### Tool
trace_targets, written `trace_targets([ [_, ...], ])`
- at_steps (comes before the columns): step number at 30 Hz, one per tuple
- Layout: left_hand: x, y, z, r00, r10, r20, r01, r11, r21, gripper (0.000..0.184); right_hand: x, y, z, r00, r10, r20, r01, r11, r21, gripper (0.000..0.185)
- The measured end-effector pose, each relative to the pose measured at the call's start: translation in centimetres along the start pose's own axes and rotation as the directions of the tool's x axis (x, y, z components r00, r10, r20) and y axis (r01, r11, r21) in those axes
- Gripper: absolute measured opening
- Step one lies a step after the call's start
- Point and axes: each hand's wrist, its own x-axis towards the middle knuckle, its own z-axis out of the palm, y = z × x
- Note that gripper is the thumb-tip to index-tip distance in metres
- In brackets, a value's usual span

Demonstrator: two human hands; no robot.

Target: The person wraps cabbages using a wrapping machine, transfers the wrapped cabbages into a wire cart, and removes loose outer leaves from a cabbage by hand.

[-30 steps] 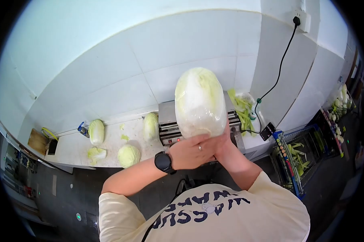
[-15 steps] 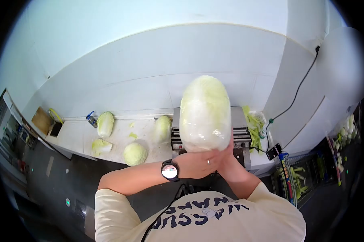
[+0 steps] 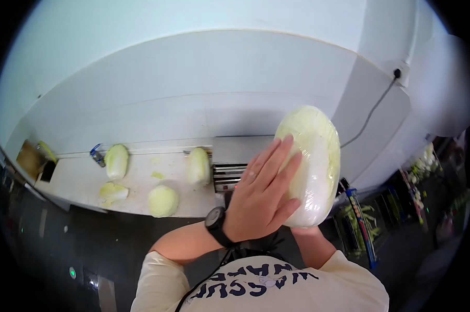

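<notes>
A napa cabbage (image 3: 323, 166) wrapped in shiny clear film is held up, tilted slightly, over the right end of the worktop. My left hand (image 3: 266, 192), with a watch on its wrist, lies flat with fingers stretched along the cabbage's left side. Beneath the cabbage, my right hand (image 3: 305, 234) bears its weight; only the wrist and a bit of the hand show, and its fingers are hidden behind the cabbage. Partly covered by my left hand is a metal wrapping machine with rollers (image 3: 229, 174).
Along the white worktop (image 3: 136, 200) are two more napa cabbages (image 3: 198, 166) (image 3: 117, 161), a round pale cabbage head (image 3: 163, 201), a loose leaf (image 3: 113, 192) and a blue-topped bottle (image 3: 97, 155). Crates with leaf trimmings (image 3: 362, 226) stand at the lower right. A cable (image 3: 372, 112) hangs from the wall.
The wrapped cabbage has moved right, away from above the machine. My left hand has left its base and now lies flat against its side. The view has shifted to the right.
</notes>
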Motion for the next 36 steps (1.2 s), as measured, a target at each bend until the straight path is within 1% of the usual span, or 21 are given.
trace_targets([
  [3, -0.4, -1.5, 3.4, 0.981, -0.133, 0.138, 0.177, 0.905, -0.387, 0.078, -1.9, -0.5, -1.1, 0.998, -0.004, -0.067, 0.01, 0.995, 0.094, 0.067],
  [6, -2.8, -1.3, 7.0, 0.969, -0.181, 0.169, 0.247, 0.717, -0.652, 0.076, -5.6, -1.9, -3.4, 0.989, -0.036, -0.142, 0.057, 0.988, 0.142, 0.067],
  [8, -3.6, 0.4, 8.1, 0.933, -0.2, 0.299, 0.359, 0.546, -0.757, 0.077, -8.3, -2.7, -5.7, 0.981, -0.064, -0.184, 0.094, 0.982, 0.164, 0.066],
  [9, -3.5, 1.6, 8.4, 0.911, -0.207, 0.358, 0.413, 0.478, -0.775, 0.078, -9.6, -3.2, -7.7, 0.981, -0.039, -0.188, 0.078, 0.976, 0.205, 0.063],
  [11, -3.4, 3.9, 8.9, 0.861, -0.213, 0.462, 0.508, 0.408, -0.759, 0.077, -13.1, -4.7, -7.3, 0.981, -0.15, -0.124, 0.167, 0.976, 0.137, 0.064],
  [13, -4.3, 5.5, 10.4, 0.8, -0.273, 0.534, 0.587, 0.17, -0.792, 0.074, -16.8, -6.2, -7.4, 0.979, -0.19, -0.078, 0.197, 0.975, 0.107, 0.064],
  [14, -4.6, 6.3, 11.8, 0.76, -0.285, 0.584, 0.619, 0.044, -0.784, 0.073, -18.5, -6.8, -8.0, 0.976, -0.198, -0.091, 0.2, 0.98, 0.011, 0.064],
  [15, -4.8, 7.4, 13.9, 0.754, -0.326, 0.57, 0.613, 0.038, -0.789, 0.069, -20.1, -7.5, -8.0, 0.957, -0.225, -0.186, 0.21, 0.973, -0.098, 0.066],
  [17, -5.9, 9.6, 17.4, 0.668, -0.245, 0.703, 0.686, -0.164, -0.709, 0.061, -23.2, -9.9, -6.6, 0.894, -0.343, -0.29, 0.258, 0.921, -0.293, 0.076],
  [18, -6.5, 10.7, 19.2, 0.59, -0.234, 0.773, 0.715, -0.292, -0.635, 0.062, -24.8, -11.2, -6.8, 0.863, -0.383, -0.33, 0.237, 0.884, -0.404, 0.081],
  [20, -7.6, 13.1, 23.3, 0.561, -0.154, 0.813, 0.693, -0.45, -0.563, 0.066, -28.7, -14.6, -7.4, 0.834, -0.396, -0.385, 0.116, 0.807, -0.579, 0.087],
  [23, -10.5, 18.4, 30.6, 0.597, -0.179, 0.782, 0.556, -0.61, -0.564, 0.069, -35.4, -22.2, -8.0, 0.885, -0.287, -0.367, -0.171, 0.533, -0.829, 0.087],
  [24, -11.0, 20.6, 32.5, 0.595, -0.197, 0.779, 0.503, -0.665, -0.552, 0.07, -37.7, -24.0, -7.7, 0.83, -0.471, -0.3, -0.22, 0.219, -0.951, 0.086],
  [25, -11.1, 22.8, 34.4, 0.57, -0.25, 0.782, 0.577, -0.556, -0.598, 0.072, -40.0, -25.1, -7.0, 0.773, -0.606, -0.186, -0.31, -0.105, -0.945, 0.085],
  [26, -11.0, 25.4, 36.1, 0.583, -0.182, 0.792, 0.559, -0.617, -0.553, 0.072, -42.0, -26.1, -6.1, 0.731, -0.681, -0.036, -0.412, -0.399, -0.819, 0.084],
  [27, -11.0, 28.2, 37.7, 0.595, -0.121, 0.795, 0.539, -0.673, -0.506, 0.072, -43.8, -27.3, -5.4, 0.709, -0.686, 0.163, -0.3, -0.503, -0.811, 0.083],
  [29, -11.1, 32.9, 40.6, 0.606, -0.017, 0.795, 0.508, -0.761, -0.404, 0.073, -46.5, -28.7, -4.8, 0.82, -0.417, 0.393, -0.126, -0.8, -0.587, 0.066],
  [30, -10.8, 35.2, 42.0, 0.597, 0.034, 0.801, 0.513, -0.784, -0.349, 0.073, -47.6, -29.0, -5.6, 0.847, -0.254, 0.467, -0.032, -0.901, -0.432, 0.058],
  [31, -10.6, 37.5, 43.6, 0.586, 0.091, 0.805, 0.52, -0.804, -0.288, 0.073, -48.6, -29.8, -7.5, 0.881, -0.236, 0.41, -0.064, -0.918, -0.391, 0.044],
  [34, -9.6, 43.0, 48.2, 0.551, 0.22, 0.805, 0.547, -0.823, -0.15, 0.074, -52.3, -34.5, -10.5, 0.89, -0.165, 0.424, -0.082, -0.975, -0.207, 0.035],
  [36, -9.1, 46.0, 51.7, 0.516, 0.291, 0.806, 0.566, -0.822, -0.065, 0.075, -54.1, -38.0, -11.9, 0.889, -0.159, 0.429, -0.091, -0.98, -0.175, 0.032],
])
